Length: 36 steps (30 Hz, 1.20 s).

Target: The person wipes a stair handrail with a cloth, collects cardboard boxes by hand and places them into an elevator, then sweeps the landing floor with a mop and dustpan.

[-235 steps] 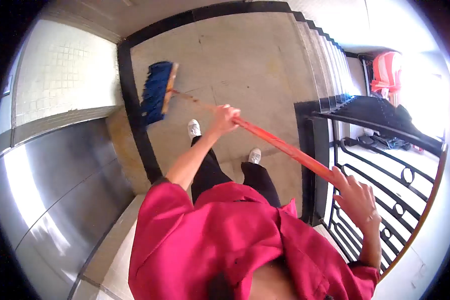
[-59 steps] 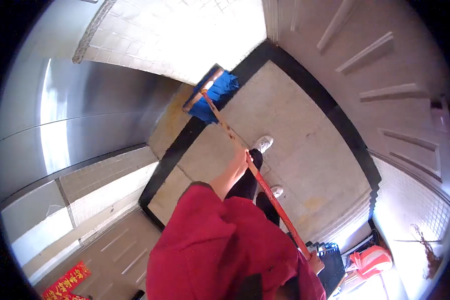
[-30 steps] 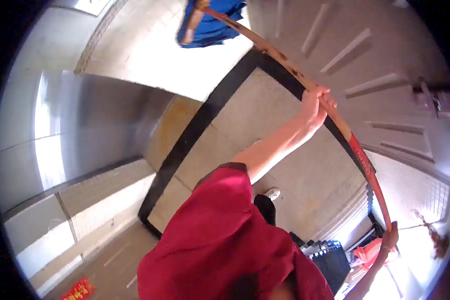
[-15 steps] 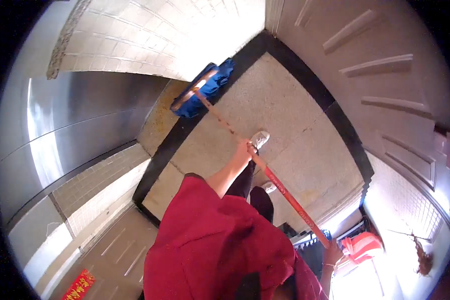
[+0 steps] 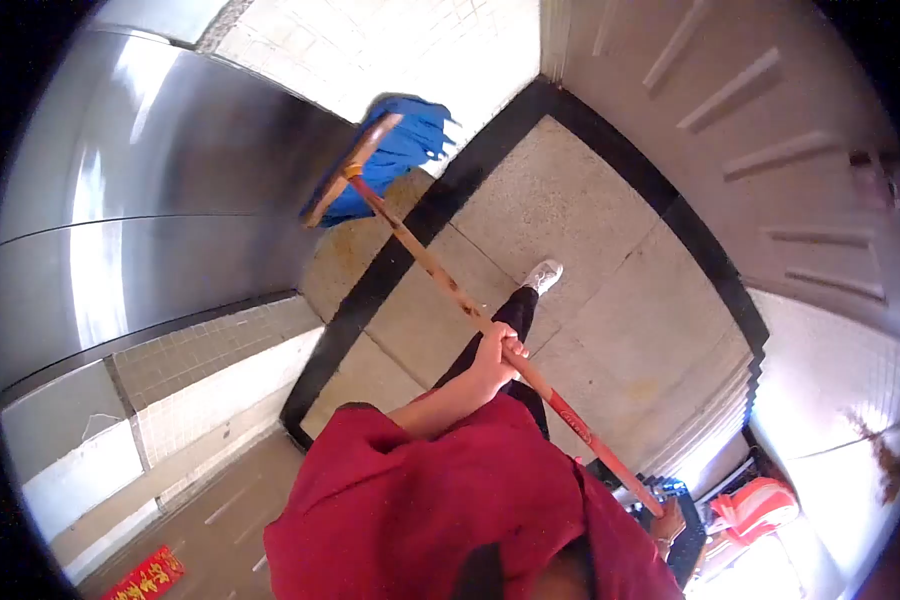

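Observation:
A mop with blue cloth strips (image 5: 405, 135) on a wooden head and a long wood-and-red handle (image 5: 555, 398) crosses the view diagonally. Its head is at the upper left, in front of the metal door and pale tiled wall, and looks lifted off the floor. My left hand (image 5: 498, 355) is wrapped round the middle of the handle. Near the handle's lower right end, my right hand (image 5: 668, 522) is closed round it. Below the handle lies the beige floor (image 5: 610, 270) with a dark border, my white shoe (image 5: 544, 275) on it.
A shiny metal door (image 5: 180, 190) is on the left, with a low tiled ledge (image 5: 220, 350) below it. A panelled door (image 5: 710, 100) stands on the right. Stair edges (image 5: 705, 440) and a red-and-white object (image 5: 755, 508) are at lower right. A red paper strip (image 5: 150, 575) is at lower left.
The mop head has moved left and appears larger and higher, clear of the dark border. My left hand has shifted lower in view with the handle. Both hands keep their hold.

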Motion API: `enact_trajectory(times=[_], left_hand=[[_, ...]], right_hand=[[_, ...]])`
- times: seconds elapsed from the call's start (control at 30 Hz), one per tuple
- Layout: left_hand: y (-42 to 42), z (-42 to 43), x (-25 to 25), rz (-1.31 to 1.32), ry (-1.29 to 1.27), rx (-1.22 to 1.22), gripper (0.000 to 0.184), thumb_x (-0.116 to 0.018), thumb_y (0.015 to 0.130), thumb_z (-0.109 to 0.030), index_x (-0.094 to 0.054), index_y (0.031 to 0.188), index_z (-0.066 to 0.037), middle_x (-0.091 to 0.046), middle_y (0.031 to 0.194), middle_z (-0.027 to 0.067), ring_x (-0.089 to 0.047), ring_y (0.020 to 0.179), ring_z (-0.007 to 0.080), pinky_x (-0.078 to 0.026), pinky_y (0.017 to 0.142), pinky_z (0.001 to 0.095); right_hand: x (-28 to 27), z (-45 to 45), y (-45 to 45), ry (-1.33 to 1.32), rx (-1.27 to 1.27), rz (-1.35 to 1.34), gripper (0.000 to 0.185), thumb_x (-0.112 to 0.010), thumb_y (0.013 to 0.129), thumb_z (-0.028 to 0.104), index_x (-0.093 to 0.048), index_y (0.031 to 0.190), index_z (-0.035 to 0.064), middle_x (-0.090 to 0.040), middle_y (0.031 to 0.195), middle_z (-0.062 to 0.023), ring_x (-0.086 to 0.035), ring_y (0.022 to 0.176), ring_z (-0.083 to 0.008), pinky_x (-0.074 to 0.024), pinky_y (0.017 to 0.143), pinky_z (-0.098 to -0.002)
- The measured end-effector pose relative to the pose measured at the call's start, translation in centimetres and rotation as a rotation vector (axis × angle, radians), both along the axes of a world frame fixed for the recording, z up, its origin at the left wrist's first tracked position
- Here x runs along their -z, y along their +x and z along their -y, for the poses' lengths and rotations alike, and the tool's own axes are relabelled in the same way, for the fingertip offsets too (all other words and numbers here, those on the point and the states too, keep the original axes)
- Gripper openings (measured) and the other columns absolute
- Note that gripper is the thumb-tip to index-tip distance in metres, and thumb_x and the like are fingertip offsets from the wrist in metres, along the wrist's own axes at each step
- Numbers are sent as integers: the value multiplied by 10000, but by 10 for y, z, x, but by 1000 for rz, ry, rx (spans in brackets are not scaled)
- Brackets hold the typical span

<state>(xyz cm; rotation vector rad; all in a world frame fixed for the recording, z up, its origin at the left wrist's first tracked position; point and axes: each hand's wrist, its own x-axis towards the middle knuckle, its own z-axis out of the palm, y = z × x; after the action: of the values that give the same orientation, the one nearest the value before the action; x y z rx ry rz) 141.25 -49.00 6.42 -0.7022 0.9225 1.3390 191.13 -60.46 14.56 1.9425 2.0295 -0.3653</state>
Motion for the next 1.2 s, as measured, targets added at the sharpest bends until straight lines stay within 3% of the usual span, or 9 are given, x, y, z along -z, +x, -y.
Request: enact_trajectory(times=[0.1,0.23,0.33,0.43,0.6,0.7,0.87,1.0,1.2], left_hand=[[-8,27,-16,-109,196,-3,181,-477,648,-95,-356,516,-120,-312,458,-12,-344,437,141,-331,518,298],[-28,39,-70,-221,252,94,254,-483,624,-81,-291,461,-113,-250,461,2,-285,457,137,-309,541,278],[-44,48,-98,-297,243,98,253,-495,608,-79,-292,461,-111,-239,453,-4,-274,450,133,-306,535,273],[-61,56,-132,-342,389,112,245,-481,608,-49,-291,468,-116,-224,433,-21,-254,433,109,-283,507,249],[-67,64,-144,-374,352,128,232,-459,621,-33,-301,478,-124,-215,434,-29,-235,416,98,-258,479,235],[-78,71,-129,-330,344,141,234,-451,628,-37,-297,478,-131,-215,435,-35,-230,407,88,-244,460,228],[-94,69,-88,-255,398,190,279,-442,654,-52,-247,472,-133,-200,402,-47,-214,365,74,-219,410,217],[-106,70,-52,-263,243,172,317,-457,639,-77,-218,446,-153,-212,406,-48,-241,356,77,-246,392,226],[-168,70,79,-108,48,7,302,-481,667,-78,-255,487,-165,-253,429,-48,-298,368,70,-297,389,210]], right_hand=[[8,25,-30,50,98,-22,141,-538,613,76,-465,734,80,-485,596,-108,-495,550,-322,-367,444,-416],[41,72,-56,225,161,-197,138,-544,657,128,-417,676,80,-470,581,-98,-490,538,-312,-360,438,-396],[59,102,-75,325,181,-280,108,-526,628,64,-444,697,75,-479,589,-107,-492,543,-314,-369,463,-392],[52,110,-101,404,170,-257,161,-533,673,179,-409,669,76,-434,557,-89,-467,521,-296,-356,450,-382],[30,126,-117,398,202,-292,130,-528,670,174,-460,738,86,-423,560,-71,-466,521,-276,-348,462,-375],[24,139,-118,363,227,-217,144,-534,673,191,-459,739,87,-443,588,-72,-471,540,-276,-348,463,-373],[2,164,-139,-23,197,-196,76,-497,662,87,-480,729,120,-484,674,-86,-508,621,-303,-384,512,-413],[-30,170,-160,-141,197,-78,70,-503,672,107,-483,734,133,-483,690,-78,-521,618,-292,-395,518,-407],[-78,107,-228,-339,-12,92,107,-502,694,139,-476,798,148,-518,677,-75,-533,580,-295,-379,492,-428]])
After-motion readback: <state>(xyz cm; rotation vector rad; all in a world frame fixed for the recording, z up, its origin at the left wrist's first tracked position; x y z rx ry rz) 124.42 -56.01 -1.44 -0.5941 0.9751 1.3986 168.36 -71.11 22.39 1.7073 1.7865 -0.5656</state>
